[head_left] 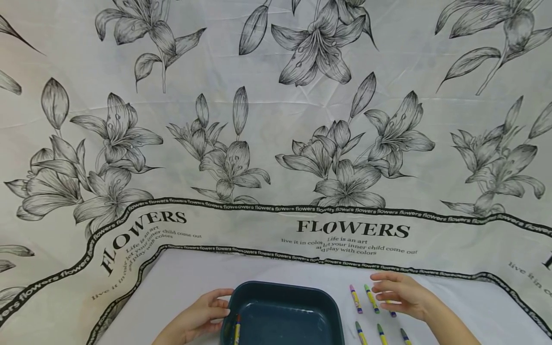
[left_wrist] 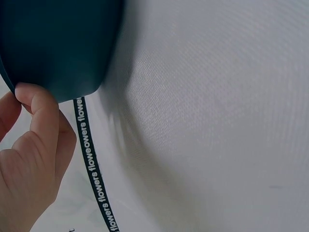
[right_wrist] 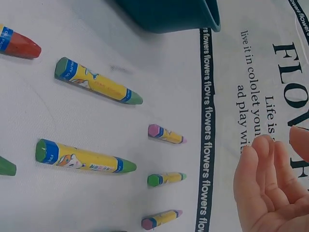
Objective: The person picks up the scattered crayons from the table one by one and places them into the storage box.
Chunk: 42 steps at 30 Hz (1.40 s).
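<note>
Left hand: The left hand (head_left: 200, 314) held the tray (head_left: 286, 289) at its left edge, with bent fingers on the rim.
Right hand: The right hand (head_left: 405, 294) was loose, with its fingers a bit bent and apart from the thumb. I saw nothing in it.
Crayons on the cloth: They lay to the right of the tray, in two rows. The right hand was much nearer to them. In the far row, the green crayon (head_left: 372, 299) was just left of its fingertips, and the pink crayon (head_left: 355, 299) was next along. Another crayon (head_left: 392, 314) was partly hidden behind its fingers.
Which way they pointed: Long ways, away from the person, leaning a little left.
Crayon in the tray: One red-tipped crayon (head_left: 237, 330) was inside, by the left wall.
Table: The white cloth (head_left: 194, 273) was under everything.
Room: The tray and the crayons were near but apart. A flower cloth (head_left: 241, 230) was behind them.
</note>
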Each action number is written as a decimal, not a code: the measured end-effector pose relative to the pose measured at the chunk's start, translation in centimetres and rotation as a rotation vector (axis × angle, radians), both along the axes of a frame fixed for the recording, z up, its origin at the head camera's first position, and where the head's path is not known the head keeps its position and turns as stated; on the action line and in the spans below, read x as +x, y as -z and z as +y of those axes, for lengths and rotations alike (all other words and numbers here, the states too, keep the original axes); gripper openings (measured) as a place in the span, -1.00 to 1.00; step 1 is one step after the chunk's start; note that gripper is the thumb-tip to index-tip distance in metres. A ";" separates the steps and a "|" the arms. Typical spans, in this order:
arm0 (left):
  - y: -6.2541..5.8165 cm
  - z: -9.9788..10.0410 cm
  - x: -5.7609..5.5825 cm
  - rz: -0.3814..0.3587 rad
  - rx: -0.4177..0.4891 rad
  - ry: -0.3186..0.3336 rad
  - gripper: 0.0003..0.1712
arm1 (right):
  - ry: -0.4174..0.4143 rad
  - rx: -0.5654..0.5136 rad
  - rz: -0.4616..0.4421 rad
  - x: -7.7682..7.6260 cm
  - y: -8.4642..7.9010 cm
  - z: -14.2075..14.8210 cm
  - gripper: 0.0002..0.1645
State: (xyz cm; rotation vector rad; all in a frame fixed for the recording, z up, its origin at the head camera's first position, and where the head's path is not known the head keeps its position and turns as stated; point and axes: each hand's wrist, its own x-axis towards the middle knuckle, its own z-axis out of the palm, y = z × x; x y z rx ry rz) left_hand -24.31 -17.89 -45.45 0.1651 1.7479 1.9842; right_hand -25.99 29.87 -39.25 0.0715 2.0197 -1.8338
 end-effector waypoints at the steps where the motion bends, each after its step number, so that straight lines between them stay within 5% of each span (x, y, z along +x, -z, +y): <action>1: 0.0 0.0 0.0 -0.003 -0.002 -0.002 -0.29 | 0.006 0.006 -0.002 -0.1 0.1 0.1 -0.78; 20: 0.2 -0.1 0.1 -0.020 0.008 -0.019 -0.30 | 0.249 0.132 -0.081 -1.4 3.0 1.5 -0.63; 32: 0.1 -0.2 0.0 -0.020 0.030 -0.015 -0.30 | 0.302 0.265 -0.081 -2.3 4.5 2.2 -0.46; 36: 0.1 -0.1 -0.1 -0.027 0.039 -0.018 -0.29 | 0.411 0.341 -0.126 -3.1 5.7 2.6 -0.39; 39: 0.1 0.0 -0.1 -0.032 0.043 -0.013 -0.29 | 0.499 0.397 -0.170 -3.8 6.7 2.8 -0.46; 42: 0.2 0.1 -0.1 -0.034 0.049 -0.010 -0.29 | 0.501 0.411 -0.161 -3.9 7.5 3.2 -0.56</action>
